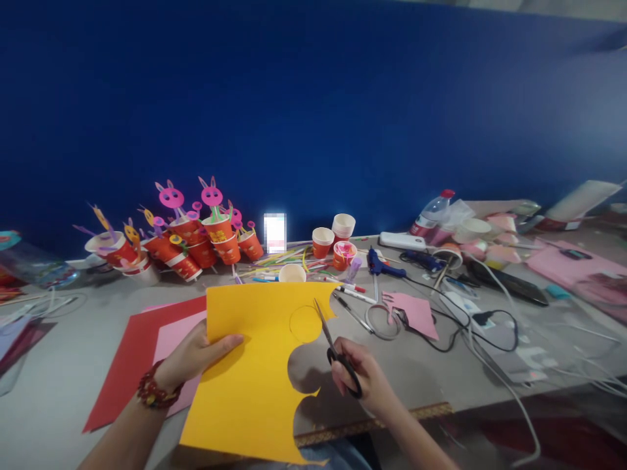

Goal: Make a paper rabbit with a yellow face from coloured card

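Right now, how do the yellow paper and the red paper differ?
The yellow paper is held in the left hand, while the red paper lies on the table. The yellow paper has curved cutouts along one edge; the red paper's visible edges look straight. Both are single-coloured sheets.

2 hands (pixel 198 356), 1 pr scissors (pixel 327 331), 1 yel. sht (pixel 249 375), 1 red sht (pixel 128 362), 1 red-cap btl (pixel 434 212)

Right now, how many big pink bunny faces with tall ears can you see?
2: a left bunny face and a right bunny face, side by side above the red cups. A partly hidden pink shape beside the right one might be another.
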A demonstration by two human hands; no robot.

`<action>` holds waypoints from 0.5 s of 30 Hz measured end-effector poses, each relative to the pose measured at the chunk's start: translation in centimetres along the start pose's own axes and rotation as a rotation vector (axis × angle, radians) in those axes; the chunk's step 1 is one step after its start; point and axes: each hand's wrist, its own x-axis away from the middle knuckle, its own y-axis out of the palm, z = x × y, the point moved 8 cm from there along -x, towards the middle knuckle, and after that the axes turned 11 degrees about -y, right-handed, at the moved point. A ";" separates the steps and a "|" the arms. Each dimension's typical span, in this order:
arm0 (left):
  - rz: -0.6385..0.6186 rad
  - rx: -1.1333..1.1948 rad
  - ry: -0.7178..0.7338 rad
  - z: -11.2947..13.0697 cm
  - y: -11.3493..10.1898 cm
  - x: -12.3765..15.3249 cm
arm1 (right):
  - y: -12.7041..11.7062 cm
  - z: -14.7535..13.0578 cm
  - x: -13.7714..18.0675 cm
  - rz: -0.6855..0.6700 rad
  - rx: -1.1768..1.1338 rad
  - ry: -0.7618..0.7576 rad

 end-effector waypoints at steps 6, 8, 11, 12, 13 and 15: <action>0.015 -0.018 -0.010 0.0 -0.6 -0.2 | 0.0 0.0 0.0 -0.005 0.022 -0.004; 0.009 -0.015 -0.030 -0.1 -0.8 -0.3 | 0.0 -0.1 0.1 -0.009 0.026 -0.006; -0.003 -0.026 -0.034 0.1 -1.1 -0.4 | -0.1 0.0 0.0 -0.018 0.034 -0.005; -0.016 -0.034 -0.033 0.2 -1.2 -0.4 | -0.1 0.0 0.0 -0.023 0.034 0.002; -0.036 -0.044 -0.035 0.3 -1.1 -0.5 | -0.1 0.1 0.0 -0.030 0.033 0.011; -0.083 -0.062 -0.050 0.5 -1.0 -0.6 | -0.1 0.3 0.0 -0.044 0.031 0.027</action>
